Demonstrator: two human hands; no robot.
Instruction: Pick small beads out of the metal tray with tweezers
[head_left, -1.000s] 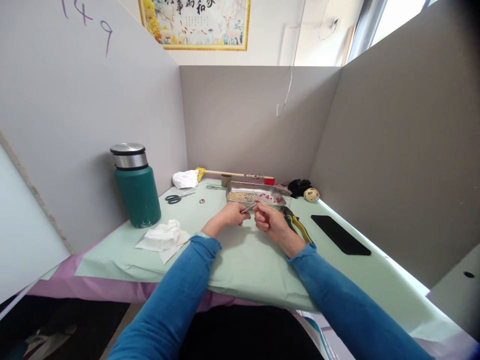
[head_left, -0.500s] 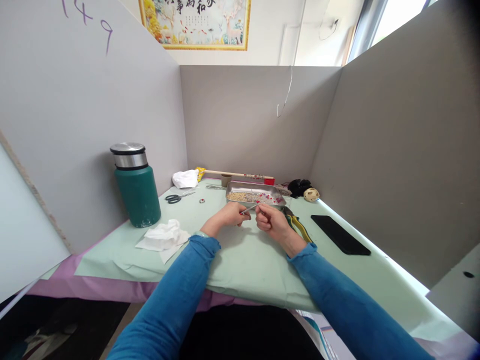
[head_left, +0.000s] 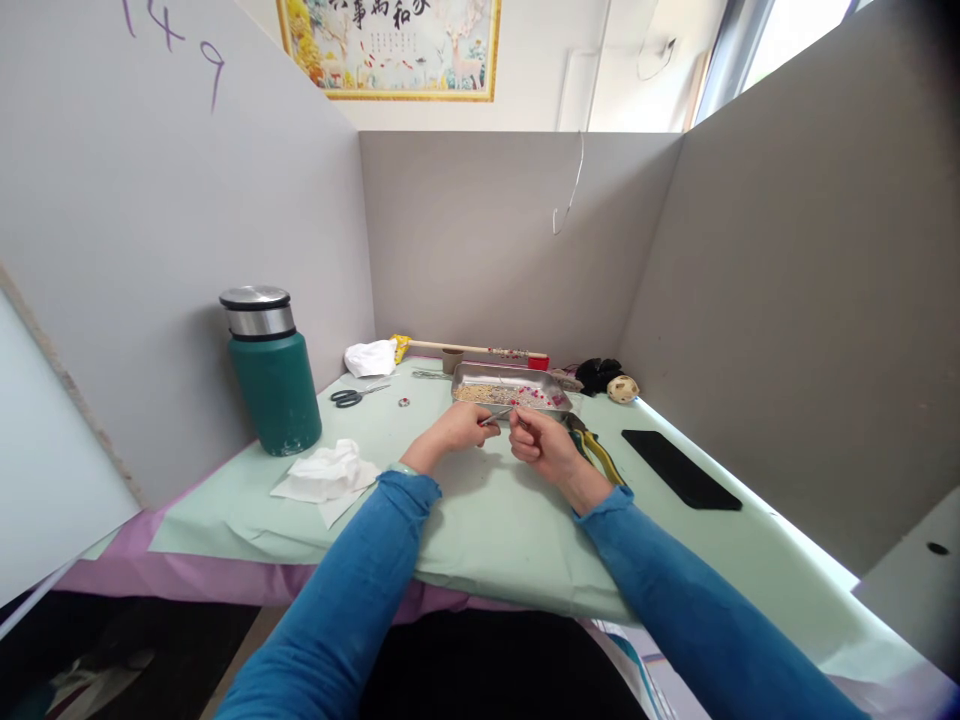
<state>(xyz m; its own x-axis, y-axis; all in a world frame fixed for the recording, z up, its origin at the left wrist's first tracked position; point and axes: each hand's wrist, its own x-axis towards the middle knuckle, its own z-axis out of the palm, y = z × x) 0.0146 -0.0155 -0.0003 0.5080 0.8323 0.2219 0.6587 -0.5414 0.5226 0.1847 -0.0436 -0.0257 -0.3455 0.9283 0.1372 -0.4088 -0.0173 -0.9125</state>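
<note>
My left hand [head_left: 459, 428] is closed around a slim silvery metal tool [head_left: 496, 415], whose kind is too small to make out. The tool's tip points right, close to my right hand's fingertips. My right hand [head_left: 544, 443] has its fingers curled in a pinch; a tiny red bead [head_left: 514, 404] shows at the fingertips, and whatever else is in the fingers is hidden. Just beyond both hands lies a shallow metal tray [head_left: 517, 371] with small beige, white and red beads. Pliers with yellow-and-dark handles [head_left: 600, 458] rest beside my right wrist.
A green bottle [head_left: 274, 390] stands at left, near crumpled tissue [head_left: 330, 470] and scissors [head_left: 352, 396]. A small ring-like piece [head_left: 404, 402] lies left of the tray. A black phone-like slab [head_left: 679, 468] lies at right. Behind the tray are a wooden stick [head_left: 465, 348] and a red box [head_left: 538, 363].
The tool's tip and the red bead have shifted very slightly left and down along with my right fingertips. Both arms stay almost in place.
</note>
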